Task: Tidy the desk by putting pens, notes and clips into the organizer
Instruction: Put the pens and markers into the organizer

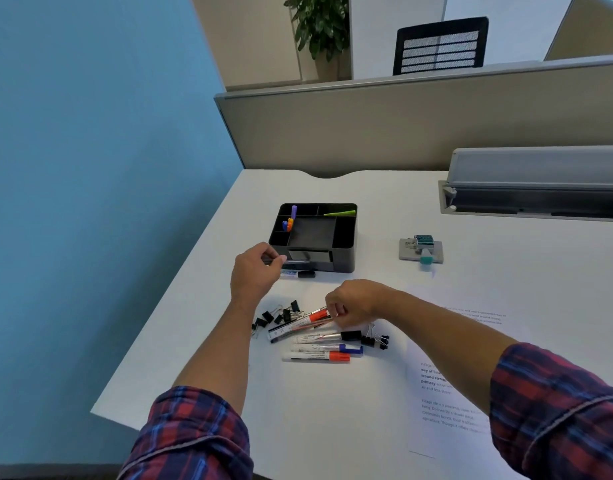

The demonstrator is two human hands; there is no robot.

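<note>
A black organizer (345,237) stands on the white desk, with several coloured pens (290,221) upright in its left compartment and a green item (339,213) at its back right. My left hand (253,271) holds a dark pen (291,261) level in front of the organizer. Just below it a black-capped marker (300,274) lies on the desk. My right hand (353,301) pinches the end of a red-capped marker (312,317) in a pile of markers (319,348). Black binder clips (281,315) lie left of the pile, and two more clips (376,339) to its right.
Printed paper sheets (447,393) lie on the desk at the right. A small grey stapler-like item with a teal part (422,250) sits right of the organizer. A grey cable tray (533,188) and a partition (402,126) bound the desk's far side.
</note>
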